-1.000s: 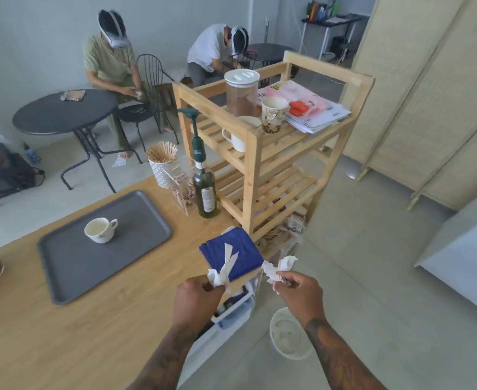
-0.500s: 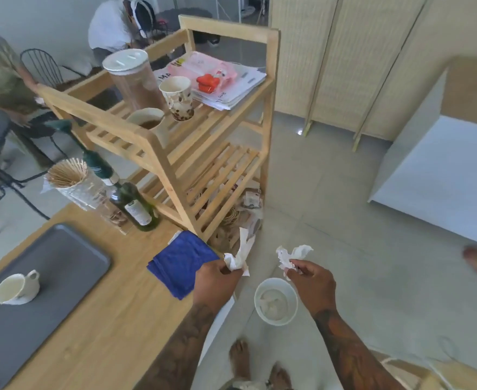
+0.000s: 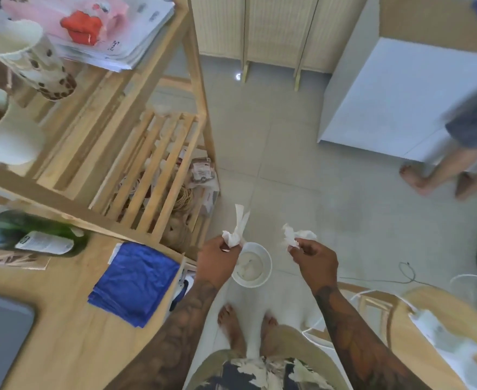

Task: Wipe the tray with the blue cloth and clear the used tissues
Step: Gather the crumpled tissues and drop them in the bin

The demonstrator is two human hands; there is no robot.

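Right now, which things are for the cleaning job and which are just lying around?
For the job:
- tissue in the left hand
- tissue in the right hand
- white bin on the floor
- blue cloth
- grey tray

Just lying around:
- green bottle
- spotted cup
- papers
- wooden shelf

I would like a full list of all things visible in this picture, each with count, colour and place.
folded cloth: 1, blue, on wooden table edge
crumpled used tissues: 2, white, one in each hand; second
round bin: 1, white, on floor under the hands
flat tray: 1, grey, on table, lower left
glass bottle: 1, green, on table
slatted wooden shelf: 1, light wood, upper left
spotted paper cup: 1, white and brown, top shelf
left hand: pinches a tissue
right hand: pinches a tissue
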